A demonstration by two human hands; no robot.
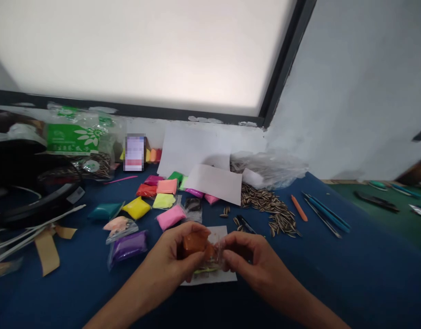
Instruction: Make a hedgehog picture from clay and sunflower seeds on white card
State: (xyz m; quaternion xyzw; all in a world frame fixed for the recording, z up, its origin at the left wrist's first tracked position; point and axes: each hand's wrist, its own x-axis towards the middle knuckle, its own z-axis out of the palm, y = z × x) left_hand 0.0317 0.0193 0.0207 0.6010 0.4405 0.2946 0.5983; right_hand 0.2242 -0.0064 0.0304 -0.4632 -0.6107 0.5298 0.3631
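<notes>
Just above a small white sheet of paper (227, 277), both hands are at a clear plastic packet of orange-brown modelling clay (195, 242). My left hand (172, 256) is closed around the clay end. The clear plastic edge of the packet is pinched between the thumb and fingers of my right hand (254, 260). Beneath the packet, something yellow-green (206, 270) lies on the sheet, partly hidden. A pink clay packet (171, 217) and a small packet with dark contents (193, 205) lie just beyond my left hand.
More clay packets, among them a purple one (129, 245) and a yellow one (137, 208), lie to the left. Striped sunflower seeds (265, 203) are heaped behind my right hand. An orange stick (299, 208) and blue tweezers (328, 212) lie further right. A phone (134, 153) stands behind.
</notes>
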